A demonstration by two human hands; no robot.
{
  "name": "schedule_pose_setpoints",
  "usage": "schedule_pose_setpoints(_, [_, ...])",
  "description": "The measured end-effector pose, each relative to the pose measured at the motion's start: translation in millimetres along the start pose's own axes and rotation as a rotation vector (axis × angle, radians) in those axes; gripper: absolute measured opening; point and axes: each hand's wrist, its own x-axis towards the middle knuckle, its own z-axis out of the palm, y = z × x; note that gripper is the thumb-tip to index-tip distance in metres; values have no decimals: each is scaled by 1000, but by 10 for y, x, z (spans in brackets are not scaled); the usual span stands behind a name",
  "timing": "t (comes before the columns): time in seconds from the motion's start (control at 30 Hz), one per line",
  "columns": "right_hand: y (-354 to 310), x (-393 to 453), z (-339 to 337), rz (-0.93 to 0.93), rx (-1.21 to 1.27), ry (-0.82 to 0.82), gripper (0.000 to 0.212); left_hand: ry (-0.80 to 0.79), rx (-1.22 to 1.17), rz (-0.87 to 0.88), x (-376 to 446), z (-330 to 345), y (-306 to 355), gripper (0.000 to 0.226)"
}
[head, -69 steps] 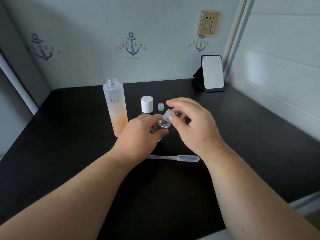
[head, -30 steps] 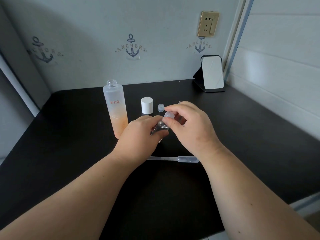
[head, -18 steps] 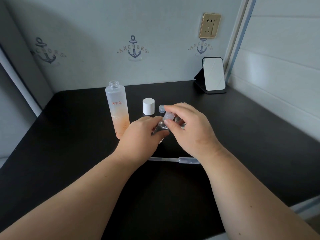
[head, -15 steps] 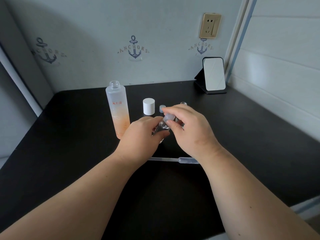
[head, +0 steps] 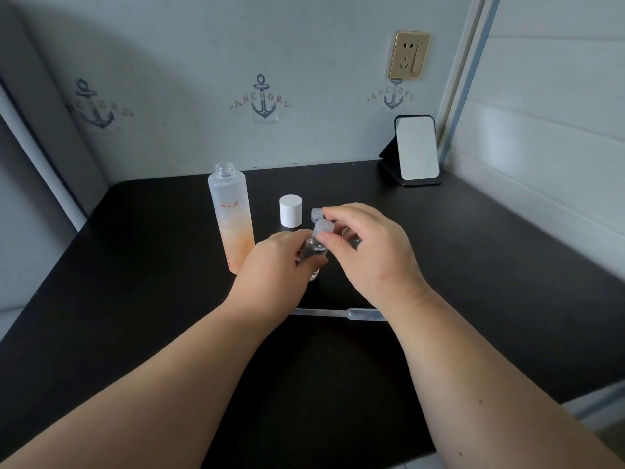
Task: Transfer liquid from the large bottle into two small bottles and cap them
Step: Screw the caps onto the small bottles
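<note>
The large frosted bottle (head: 231, 218) stands uncapped at the left of the black table (head: 135, 265), its lower half orange. Its white cap (head: 291, 210) stands just to the right. My left hand (head: 277, 269) grips a small clear bottle (head: 314, 249), tilted slightly. My right hand (head: 368, 252) pinches a small translucent cap (head: 323, 228) on that bottle's neck. A second small cap (head: 316, 214) sits on the table behind it. The second small bottle is mostly hidden behind my right hand.
A clear plastic pipette (head: 338, 313) lies on the table between my wrists. A small mirror on a black stand (head: 416, 148) sits at the back right corner. Walls close off the table at the back and right.
My right hand has brought the small cap onto the neck of the small bottle and its fingers have shifted round it. My left hand has stayed on the bottle.
</note>
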Motion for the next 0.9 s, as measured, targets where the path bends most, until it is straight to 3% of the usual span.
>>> schedule_pose_setpoints(0.2, [139, 0, -119, 80, 30, 229, 19, -4, 77, -142, 52, -16, 9, 21])
schedule_pose_setpoints(0.43, [212, 31, -172, 338, 154, 268, 27, -51, 175, -253, 155, -11, 60, 33])
schedule_pose_setpoints(0.67, [325, 79, -138, 604, 188, 138, 48, -54, 162, -292, 245, -3, 49, 33])
schedule_pose_setpoints(0.9, [437, 87, -61, 667, 237, -1, 64, -59, 142, -320, 399, 81, 74, 31])
